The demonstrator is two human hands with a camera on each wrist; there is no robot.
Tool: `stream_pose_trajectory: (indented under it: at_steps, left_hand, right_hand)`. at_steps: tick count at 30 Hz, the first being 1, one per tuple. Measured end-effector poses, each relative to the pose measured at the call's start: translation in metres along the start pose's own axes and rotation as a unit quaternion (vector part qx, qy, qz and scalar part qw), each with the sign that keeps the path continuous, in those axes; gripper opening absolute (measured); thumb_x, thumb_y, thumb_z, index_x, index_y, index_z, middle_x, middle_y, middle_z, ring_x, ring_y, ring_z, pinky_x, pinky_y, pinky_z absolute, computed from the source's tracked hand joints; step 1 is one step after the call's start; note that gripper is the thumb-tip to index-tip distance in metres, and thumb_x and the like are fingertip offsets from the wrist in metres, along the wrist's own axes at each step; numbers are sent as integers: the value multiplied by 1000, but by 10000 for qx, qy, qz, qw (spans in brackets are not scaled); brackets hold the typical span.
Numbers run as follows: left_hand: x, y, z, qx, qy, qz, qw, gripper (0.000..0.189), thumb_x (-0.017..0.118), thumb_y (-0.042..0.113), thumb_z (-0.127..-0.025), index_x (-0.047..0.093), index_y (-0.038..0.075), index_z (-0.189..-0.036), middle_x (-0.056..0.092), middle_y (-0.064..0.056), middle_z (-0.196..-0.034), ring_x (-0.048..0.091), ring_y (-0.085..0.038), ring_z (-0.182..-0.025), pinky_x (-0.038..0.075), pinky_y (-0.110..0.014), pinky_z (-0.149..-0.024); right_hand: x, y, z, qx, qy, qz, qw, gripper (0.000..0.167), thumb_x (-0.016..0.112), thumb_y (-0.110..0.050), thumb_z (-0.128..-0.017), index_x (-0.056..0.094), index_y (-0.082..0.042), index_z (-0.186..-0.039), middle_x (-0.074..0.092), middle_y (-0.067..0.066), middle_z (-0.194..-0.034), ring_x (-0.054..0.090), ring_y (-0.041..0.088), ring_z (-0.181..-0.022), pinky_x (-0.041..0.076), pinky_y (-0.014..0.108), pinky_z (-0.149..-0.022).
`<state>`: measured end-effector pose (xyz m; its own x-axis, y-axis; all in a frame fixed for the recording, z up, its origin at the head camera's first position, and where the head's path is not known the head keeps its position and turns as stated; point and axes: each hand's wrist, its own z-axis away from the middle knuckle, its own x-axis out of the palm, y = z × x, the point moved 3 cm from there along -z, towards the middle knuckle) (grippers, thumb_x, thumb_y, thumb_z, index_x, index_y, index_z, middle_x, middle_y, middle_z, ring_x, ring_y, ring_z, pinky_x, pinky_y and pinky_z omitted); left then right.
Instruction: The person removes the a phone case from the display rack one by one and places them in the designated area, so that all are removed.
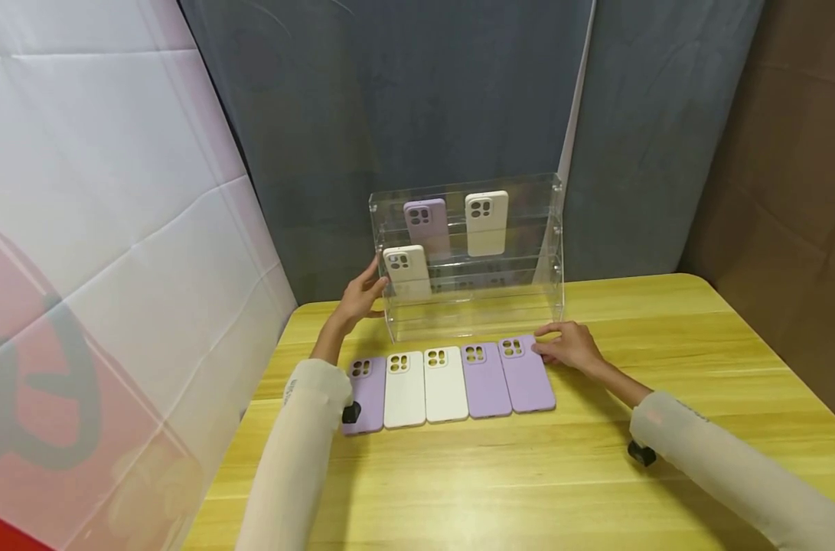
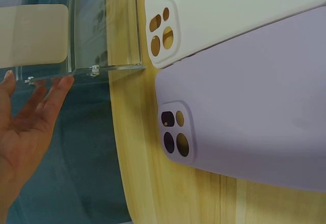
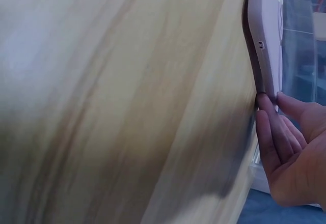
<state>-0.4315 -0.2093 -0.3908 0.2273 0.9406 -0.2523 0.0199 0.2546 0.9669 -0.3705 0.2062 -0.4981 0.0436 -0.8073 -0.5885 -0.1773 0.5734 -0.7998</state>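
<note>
A row of phone cases lies on the table: a purple case [image 1: 367, 398] at the left, two white cases [image 1: 405, 392] [image 1: 447, 386], a purple case [image 1: 487, 383] and the rightmost purple case [image 1: 530, 383]. My right hand [image 1: 570, 348] pinches that last case by its upper right corner. In the right wrist view, thumb and fingers [image 3: 290, 132] meet around its edge. My left hand [image 1: 358, 298] touches the left side of a clear tiered display stand [image 1: 472, 310]. Its fingertips [image 2: 63, 81] rest against the stand's edge, fairly straight.
On the stand stand a purple case [image 1: 427, 229] and a white case [image 1: 487, 229] higher up, and a white case [image 1: 406, 272] lower left. A grey curtain [image 1: 458, 92] hangs behind the wooden table [image 1: 458, 490]. White cloth [image 1: 114, 153] hangs at the left, brown cloth [image 1: 782, 191] at the right.
</note>
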Motion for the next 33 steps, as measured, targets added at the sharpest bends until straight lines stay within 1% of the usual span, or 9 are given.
stream_pose_trajectory:
  at_steps: [5, 10, 13, 16, 20, 22, 24, 30, 33]
  left_hand:
    - [0, -1, 1, -6, 3, -30, 10000, 67, 49, 19, -112, 13, 32, -167, 26, -28, -165, 31, -49, -149, 47, -70, -104]
    - [-1, 0, 0, -21, 27, -35, 10000, 67, 49, 20, -112, 13, 33, -167, 25, -27, -166, 32, -49, -149, 47, -69, -104]
    - [-1, 0, 0, -25, 52, -42, 10000, 67, 50, 20, -112, 14, 33, -167, 25, -27, -167, 33, -49, -148, 49, -68, -102]
    - [0, 0, 0, -68, 68, -25, 10000, 67, 50, 21, -112, 15, 34, -166, 24, -26, -167, 34, -49, -148, 51, -66, -101]
    - [0, -1, -1, -146, 72, -3, 9999, 67, 51, 22, -111, 15, 35, -166, 23, -25, -167, 34, -48, -149, 51, -65, -101]
    - [0, 0, -1, -142, 62, -11, 9999, 67, 51, 21, -111, 15, 35, -166, 23, -25, -168, 34, -48, -149, 51, -66, -102]
    - [0, 1, -1, -113, 57, -2, 9999, 67, 51, 21, -111, 15, 34, -167, 23, -26, -167, 34, -48, -148, 50, -66, -102]
    - [0, 3, -1, -83, 39, 11, 10000, 67, 50, 22, -111, 15, 35, -166, 24, -26, -167, 33, -48, -149, 50, -67, -102]
    - [-1, -2, -2, -108, 40, -1, 9999, 67, 50, 22, -112, 14, 36, -166, 22, -26, -168, 33, -48, -149, 50, -67, -102]
  right_hand:
    - [1, 5, 1, 37, 86, 0, 10000, 29, 85, -15, -88, 78, 3, -110, 77, 9, -72, 73, 18, -57, 60, 29, -50]
    - [1, 7, 1, 157, 92, -126, 9998, 28, 87, -14, -86, 78, 3, -107, 77, 8, -72, 73, 15, -56, 59, 26, -50]
    - [1, 7, 2, 181, 100, -136, 9997, 28, 87, -14, -85, 78, 3, -106, 77, 9, -73, 73, 15, -56, 60, 27, -51]
    - [1, 7, 2, 114, 74, -101, 9999, 28, 87, -13, -86, 78, 4, -106, 77, 10, -73, 73, 17, -56, 60, 28, -51]
    - [-1, 5, 1, 116, 10, 75, 9999, 29, 87, -16, -86, 78, 3, -107, 76, 8, -70, 73, 17, -55, 57, 26, -48]
    - [-4, 2, -1, 107, 32, 203, 9997, 30, 87, -19, -86, 78, 2, -106, 76, 7, -68, 72, 18, -55, 54, 25, -46]
    - [-7, -3, -5, 8, 68, 313, 9995, 31, 87, -21, -86, 78, 2, -107, 76, 7, -70, 73, 19, -56, 53, 25, -46]
    - [-10, -26, -16, -341, 63, 246, 9991, 35, 86, -22, -88, 78, 2, -111, 79, 13, -83, 77, 28, -67, 62, 30, -55]
    - [-10, -40, -23, -600, 76, 288, 9978, 35, 85, -21, -89, 77, 3, -113, 79, 14, -83, 77, 33, -71, 60, 29, -53]
